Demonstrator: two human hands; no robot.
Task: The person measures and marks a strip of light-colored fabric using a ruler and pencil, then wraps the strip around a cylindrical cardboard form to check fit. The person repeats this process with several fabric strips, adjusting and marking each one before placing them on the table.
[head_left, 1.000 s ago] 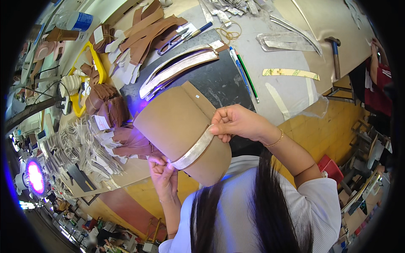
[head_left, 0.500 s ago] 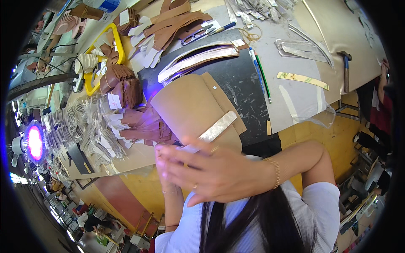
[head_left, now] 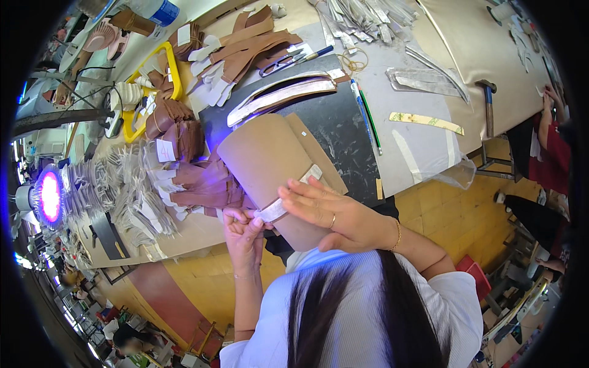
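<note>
A tan, curved sheet (head_left: 264,147), shaped like a half-roll, stands at the near edge of the table with a flat tan board beneath it. Across its top lies a narrow strip (head_left: 272,211) with a whitish, silvery face. My left hand (head_left: 244,236) pinches the strip's left end between thumb and fingers. Stretched out over the strip's middle, my right hand (head_left: 331,214) rests with its fingers extended and the thumb apart. Part of the strip hides under the right fingers, and its far end shows beyond them.
Behind lies a black mat (head_left: 343,135) with a bundle of pale-faced strips (head_left: 282,95). Brown strips (head_left: 208,184) are piled left, near a bright lamp (head_left: 49,196). Scissors (head_left: 279,63), pens (head_left: 366,116) and a hammer (head_left: 488,107) lie farther off. Another person (head_left: 546,147) is at right.
My right hand has moved right and up from in front of my left hand onto the strip. My left hand now shows, pinching the strip's end. The view has shifted slightly.
</note>
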